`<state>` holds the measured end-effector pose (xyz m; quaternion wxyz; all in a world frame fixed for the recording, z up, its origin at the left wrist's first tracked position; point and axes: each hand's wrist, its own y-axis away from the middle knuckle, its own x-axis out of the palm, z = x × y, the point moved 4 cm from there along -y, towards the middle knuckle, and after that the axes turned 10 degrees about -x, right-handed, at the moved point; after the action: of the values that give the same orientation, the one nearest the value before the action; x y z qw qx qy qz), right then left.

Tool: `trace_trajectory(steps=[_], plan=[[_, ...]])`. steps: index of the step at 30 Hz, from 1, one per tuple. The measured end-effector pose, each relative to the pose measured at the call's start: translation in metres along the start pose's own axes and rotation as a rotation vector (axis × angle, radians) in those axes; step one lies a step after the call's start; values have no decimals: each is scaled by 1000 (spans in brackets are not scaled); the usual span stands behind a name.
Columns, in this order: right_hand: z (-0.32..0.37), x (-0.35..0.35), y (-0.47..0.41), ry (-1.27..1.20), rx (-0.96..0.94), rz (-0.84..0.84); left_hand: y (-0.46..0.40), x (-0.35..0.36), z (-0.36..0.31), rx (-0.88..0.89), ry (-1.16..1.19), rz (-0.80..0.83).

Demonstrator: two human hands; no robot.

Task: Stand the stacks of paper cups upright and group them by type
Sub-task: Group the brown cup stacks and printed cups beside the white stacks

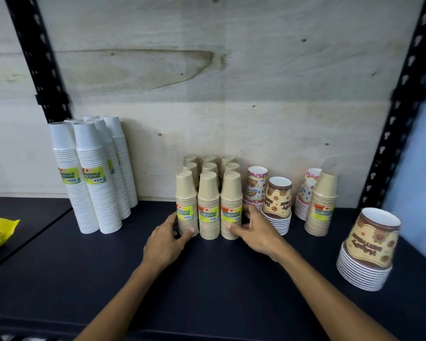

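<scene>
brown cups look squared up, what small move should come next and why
Probably free the right hand and fetch the lone kraft stack, which stands among the patterned cups, apart from the kraft block both hands now flank. The left hand can steady the block.

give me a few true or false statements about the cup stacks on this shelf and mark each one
1. The white cup stacks stand at the left. True.
2. Both hands touch the front row of the kraft cup block. True: left hand, right hand.
3. Every kraft stack sits in that block. False: one kraft stack stands apart at the right.
4. The cartoon cup stack at far right lies on its side. False: it stands, rims down.
</scene>
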<state>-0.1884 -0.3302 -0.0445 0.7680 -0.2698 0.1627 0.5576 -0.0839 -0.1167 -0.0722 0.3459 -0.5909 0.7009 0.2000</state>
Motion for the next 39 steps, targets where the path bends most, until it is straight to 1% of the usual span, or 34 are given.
trace_trajectory(steps=[4,7,10,12,15,18,21,22,23,25,27,29,32,35,39], plan=[[-1,1,0,-7,10,3,0,0,0,-5,10,6],[2,0,4,28,33,46,3,1,1,8,10,45],[7,-10,10,187,70,94,9,1,8,59,-64,43],[16,-24,16,305,96,87,15,1,13,79,-133,15],[41,-54,23,368,99,19,25,-2,15,87,-316,-54],[72,-92,27,422,17,-119,31,-4,18,74,-418,-64],[92,-140,27,654,-72,-339,35,-7,22,66,-466,-30],[88,-156,23,736,-66,-392,36,-8,23,64,-474,-13],[81,-171,18,810,-15,-396,37,-9,24,61,-476,3],[60,-192,8,912,149,-293,37,-10,26,59,-476,33],[44,-199,4,922,249,-167,38,-11,26,59,-473,45],[37,-196,3,855,256,-127,39,-11,27,62,-467,39],[27,-194,5,781,233,-176,39,-10,27,65,-470,35],[26,-197,5,763,214,-228,38,-10,28,65,-479,36],[58,-214,11,774,142,-328,38,-10,28,58,-473,33]])
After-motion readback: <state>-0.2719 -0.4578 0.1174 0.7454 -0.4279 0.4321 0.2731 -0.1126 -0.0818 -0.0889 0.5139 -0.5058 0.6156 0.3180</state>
